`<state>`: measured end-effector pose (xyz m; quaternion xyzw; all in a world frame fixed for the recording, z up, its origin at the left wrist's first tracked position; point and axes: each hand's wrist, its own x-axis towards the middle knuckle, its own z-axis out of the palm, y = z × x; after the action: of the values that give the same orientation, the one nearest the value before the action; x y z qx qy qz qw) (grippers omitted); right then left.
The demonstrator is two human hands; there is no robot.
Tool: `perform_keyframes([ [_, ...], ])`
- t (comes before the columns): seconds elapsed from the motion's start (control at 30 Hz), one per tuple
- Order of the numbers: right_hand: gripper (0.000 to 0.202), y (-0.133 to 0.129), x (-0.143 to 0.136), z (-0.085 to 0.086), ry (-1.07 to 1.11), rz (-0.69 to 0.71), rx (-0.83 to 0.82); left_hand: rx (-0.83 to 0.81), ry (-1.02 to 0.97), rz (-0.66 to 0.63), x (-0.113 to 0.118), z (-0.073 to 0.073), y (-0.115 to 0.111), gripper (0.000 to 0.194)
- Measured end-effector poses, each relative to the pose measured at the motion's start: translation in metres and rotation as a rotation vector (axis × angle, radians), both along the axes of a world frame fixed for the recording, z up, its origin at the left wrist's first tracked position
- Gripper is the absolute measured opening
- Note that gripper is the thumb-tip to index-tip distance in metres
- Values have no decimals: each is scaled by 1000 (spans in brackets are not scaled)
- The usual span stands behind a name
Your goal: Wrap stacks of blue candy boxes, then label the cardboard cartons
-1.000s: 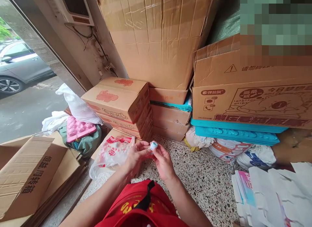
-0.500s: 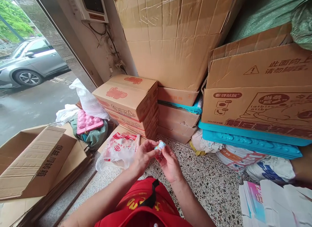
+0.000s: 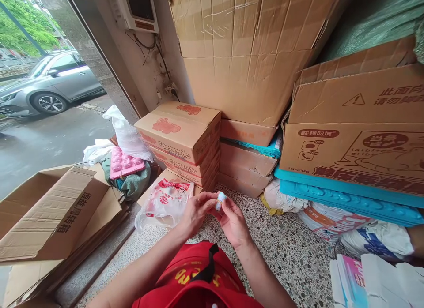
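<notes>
A small pale-blue and white piece [image 3: 221, 197], with a hint of yellow, is pinched between the fingertips of both hands; its kind is too small to tell. My left hand [image 3: 198, 211] comes in from the lower left, fingers closed at the piece's left side. From the right, my right hand [image 3: 234, 222] grips it with thumb and fingers, palm turned partly up. Both hands are held in front of the red apron [image 3: 192, 266], above the speckled floor. A clear plastic bag with red print [image 3: 167, 202] lies just left of my left hand.
Stacked cartons [image 3: 179, 136] stand ahead, beside a tall cardboard box [image 3: 245, 65]. Flattened cardboard [image 3: 56, 219] lies at left. Blue moulded sheets [image 3: 347, 200] sit under a large printed box [image 3: 357, 136] at right. White folded cartons [image 3: 387, 277] are at lower right. A car [image 3: 62, 78] is outside.
The small piece has been turned between the fingertips, showing a different side. The view has shifted slightly left, so the surroundings appear farther right.
</notes>
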<state>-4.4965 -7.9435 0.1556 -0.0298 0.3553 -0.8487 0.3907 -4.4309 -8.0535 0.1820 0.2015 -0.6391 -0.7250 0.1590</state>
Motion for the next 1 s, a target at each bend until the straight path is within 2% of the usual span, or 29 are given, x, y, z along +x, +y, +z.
perform_keyframes([
  [0.07,27,0,0,-1,-46,9,2,-270,36,55,6,2,-8,18],
  [0.13,26,-1,1,-3,-72,28,13,-512,76,32,12,3,-14,17],
  [0.2,27,-3,3,-6,-78,59,40,-751,66,-97,19,1,-18,20],
  [0.27,34,-5,8,-11,-78,85,86,-1058,0,-241,27,-5,-19,24],
  [0.33,44,-6,13,-18,-83,124,148,-1368,-94,-328,37,-12,-18,25],
  [0.37,48,-7,17,-21,-88,152,180,-1485,-143,-359,42,-15,-17,25],
  [0.43,50,-8,23,-30,-95,216,233,-1610,-230,-395,51,-21,-15,21],
  [0.53,47,-13,31,-43,-94,286,286,-1597,-342,-412,61,-30,-16,17],
  [0.77,44,-33,40,-62,-107,446,393,-1322,-553,-382,76,-58,-30,16],
  [0.83,42,-41,43,-63,-88,533,417,-1262,-667,-322,81,-65,-39,19],
  [0.93,41,-53,49,-61,-61,676,435,-1155,-856,-164,90,-71,-60,24],
  [1.0,42,-62,52,-60,-72,730,419,-1092,-920,-100,95,-73,-75,25],
])
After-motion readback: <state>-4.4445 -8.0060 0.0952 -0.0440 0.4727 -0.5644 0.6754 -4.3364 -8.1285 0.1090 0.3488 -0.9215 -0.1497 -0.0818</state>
